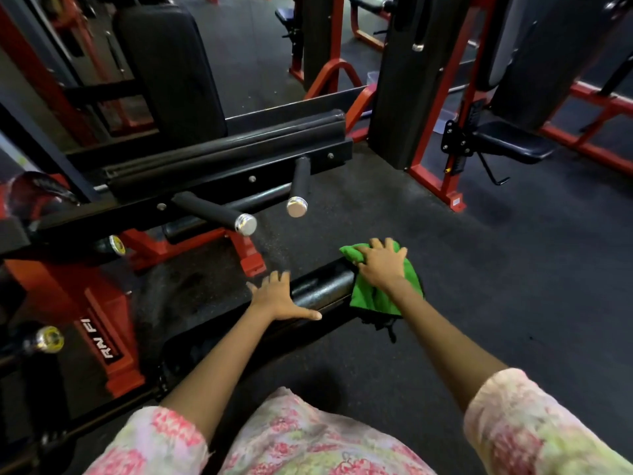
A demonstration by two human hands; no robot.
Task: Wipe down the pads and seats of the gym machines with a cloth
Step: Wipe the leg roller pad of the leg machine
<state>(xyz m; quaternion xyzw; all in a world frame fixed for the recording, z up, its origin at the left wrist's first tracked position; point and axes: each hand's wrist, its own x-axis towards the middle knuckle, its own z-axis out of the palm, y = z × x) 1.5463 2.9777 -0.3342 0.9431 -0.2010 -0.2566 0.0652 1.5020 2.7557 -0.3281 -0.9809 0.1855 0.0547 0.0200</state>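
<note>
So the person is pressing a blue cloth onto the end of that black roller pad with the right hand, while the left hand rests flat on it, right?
Not quite: the cloth is green, not blue, as the head view shows. The rest holds: the right hand presses it onto the end of the black roller pad, and the left hand rests flat on it.

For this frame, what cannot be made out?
- Head view: the end of the black roller pad is covered by the green cloth under the right hand.
- The left hand hides the pad beneath it.
- The white lettering on the red frame is partly hidden.
</note>
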